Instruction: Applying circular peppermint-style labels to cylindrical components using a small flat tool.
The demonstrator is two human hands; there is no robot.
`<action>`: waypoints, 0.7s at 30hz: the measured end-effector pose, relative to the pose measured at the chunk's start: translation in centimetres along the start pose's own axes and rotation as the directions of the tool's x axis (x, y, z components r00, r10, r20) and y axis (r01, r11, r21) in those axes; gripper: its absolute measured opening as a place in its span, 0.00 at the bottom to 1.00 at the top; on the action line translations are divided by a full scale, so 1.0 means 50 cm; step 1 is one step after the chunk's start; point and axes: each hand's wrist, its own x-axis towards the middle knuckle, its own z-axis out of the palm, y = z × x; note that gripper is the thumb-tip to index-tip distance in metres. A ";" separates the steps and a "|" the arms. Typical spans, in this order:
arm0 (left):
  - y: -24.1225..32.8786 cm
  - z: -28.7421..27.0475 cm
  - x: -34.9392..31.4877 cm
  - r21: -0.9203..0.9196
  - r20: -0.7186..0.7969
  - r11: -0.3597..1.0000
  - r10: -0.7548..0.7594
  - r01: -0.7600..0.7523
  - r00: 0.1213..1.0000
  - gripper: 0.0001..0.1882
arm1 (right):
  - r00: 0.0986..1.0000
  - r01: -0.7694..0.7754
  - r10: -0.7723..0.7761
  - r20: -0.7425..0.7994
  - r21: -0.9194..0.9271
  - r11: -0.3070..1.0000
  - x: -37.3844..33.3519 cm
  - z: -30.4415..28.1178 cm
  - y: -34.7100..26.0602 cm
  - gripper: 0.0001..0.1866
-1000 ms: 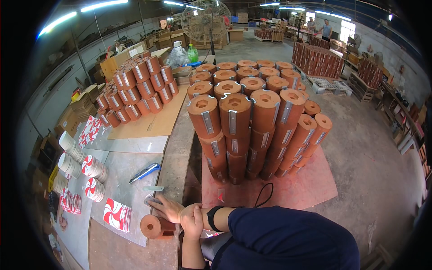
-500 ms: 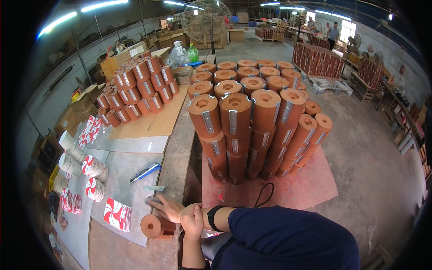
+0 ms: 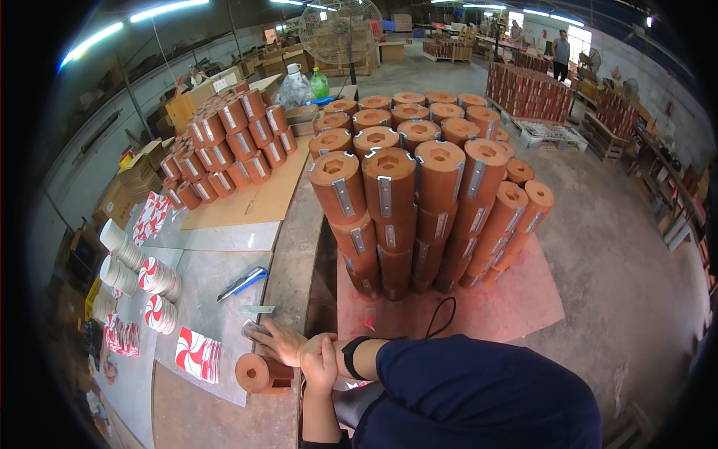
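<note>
My left hand (image 3: pixel 320 361) is closed around my right wrist, just in front of a black wristband (image 3: pixel 350 359). My right hand (image 3: pixel 280 343) reaches left over the bench edge, its fingers at a small grey flat piece (image 3: pixel 254 328) that seems to be gripped in them. Just below that hand, a reddish-brown cylinder (image 3: pixel 253 372) with a hole in its end lies on its side, partly covered by the hand. Beyond the fingers lie a thin greenish strip (image 3: pixel 257 309) and a blue utility knife (image 3: pixel 243 284).
Red-and-white swirl sheets (image 3: pixel 198 355) and stacks of round discs (image 3: pixel 120 275) occupy the bench's left. Brown cylinders (image 3: pixel 232 142) are piled on cardboard (image 3: pixel 241 211) farther back. Tall stacked cylinders (image 3: pixel 390 179) with metal strips stand on a pink board (image 3: pixel 449 318). A black cord loop (image 3: pixel 443 316) lies there too.
The view has shifted slightly. Both hands keep the same pose, left on the right wrist. A distant person at the back right has moved a little.
</note>
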 end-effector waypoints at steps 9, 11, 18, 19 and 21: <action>-0.009 0.001 -0.006 0.012 0.020 1.000 0.007 -0.007 1.000 0.13 | 1.000 -0.007 0.007 0.003 0.002 1.000 -0.002 0.010 0.007 0.27; -0.008 -0.001 -0.006 0.010 0.017 1.000 0.000 0.000 1.000 0.13 | 0.999 -0.006 0.010 0.041 -0.084 0.996 -0.003 0.016 0.009 0.27; -0.002 0.000 -0.011 0.004 0.002 1.000 0.009 -0.009 1.000 0.13 | 0.999 -0.052 0.052 0.014 0.008 0.999 -0.005 0.005 0.001 0.28; -0.001 -0.001 -0.013 0.004 -0.001 1.000 0.011 -0.011 1.000 0.13 | 0.998 -0.058 0.058 0.034 -0.023 0.998 -0.006 0.006 0.002 0.28; 0.003 -0.001 -0.008 0.000 0.008 1.000 0.023 -0.023 1.000 0.13 | 0.997 -0.064 0.067 0.042 -0.060 0.996 -0.002 0.003 0.010 0.29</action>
